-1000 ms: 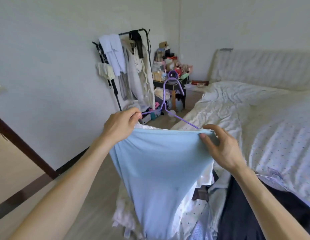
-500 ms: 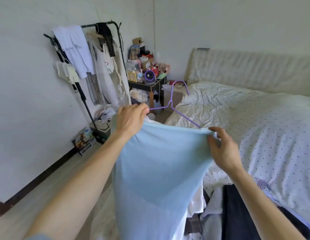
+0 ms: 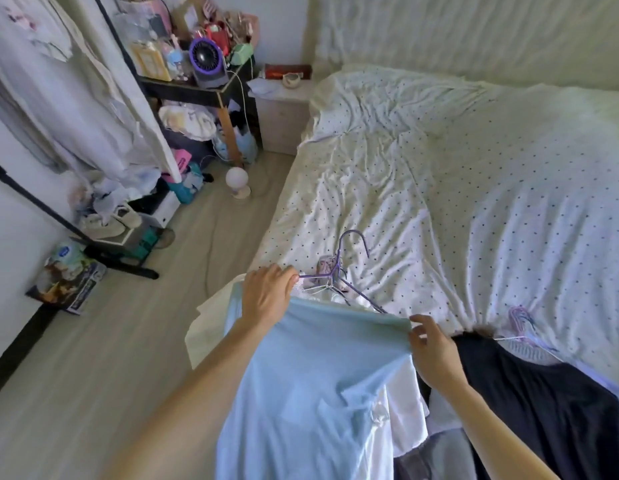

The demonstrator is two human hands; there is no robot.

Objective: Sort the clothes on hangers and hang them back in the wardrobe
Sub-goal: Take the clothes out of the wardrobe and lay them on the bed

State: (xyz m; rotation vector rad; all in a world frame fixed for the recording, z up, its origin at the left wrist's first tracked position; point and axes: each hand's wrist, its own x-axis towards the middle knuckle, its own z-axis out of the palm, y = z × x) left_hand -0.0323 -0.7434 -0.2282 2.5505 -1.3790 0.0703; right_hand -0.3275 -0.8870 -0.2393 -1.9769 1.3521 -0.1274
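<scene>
A light blue garment (image 3: 311,386) hangs on a purple wire hanger (image 3: 349,268) in front of me. My left hand (image 3: 268,296) grips the garment's left shoulder together with the hanger's left end. My right hand (image 3: 431,348) pinches the garment's right shoulder edge. The hook points up and away over the bed. Under the blue garment lie white clothes (image 3: 405,403), and a dark navy garment (image 3: 543,403) on a pale hanger (image 3: 519,320) lies to the right on the bed.
The dotted bed sheet (image 3: 474,185) fills the right side. A black clothes rack (image 3: 103,247) with pale garments (image 3: 79,88) stands at the left wall, shoes and clutter at its foot. A cluttered dark side table (image 3: 211,91) and a round lamp (image 3: 237,180) stand at the far end of the floor.
The view has tilted down and moved closer to the bed. The blue garment and hanger sit lower, near the pile, with both hands still on its shoulders.
</scene>
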